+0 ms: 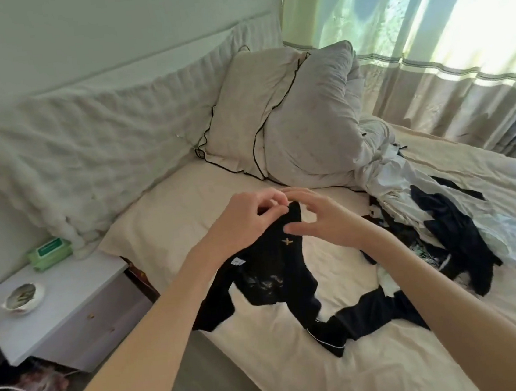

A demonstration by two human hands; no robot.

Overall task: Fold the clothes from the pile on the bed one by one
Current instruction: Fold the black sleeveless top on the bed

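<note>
Right now you have a dark garment [271, 270] lifted off the bed [300, 366], its top edge raised in front of you and the rest hanging down, with a long dark part trailing onto the sheet at the near right. A small gold emblem [286, 241] shows on the cloth just below your fingers, and a white tag [237, 261] sits at its left edge. Your left hand [246, 222] pinches the top of the garment, fingers curled around the fabric. Your right hand [319, 217] is just beside it, fingers spread and mostly straight, the thumb against the cloth; you are not gripping with it as far as can be seen.

To the right lies the pile of clothes [438, 227], a jumble of dark and pale pieces on the bed. Beyond your hands, two pillows [280, 116] lean against the padded headboard [85, 143]. On the far right a curtain [443, 32] lets light through. On the left stands a white nightstand [65, 311], carrying a green packet [51, 251] at its far edge and a small dish [23, 298] nearer you.
</note>
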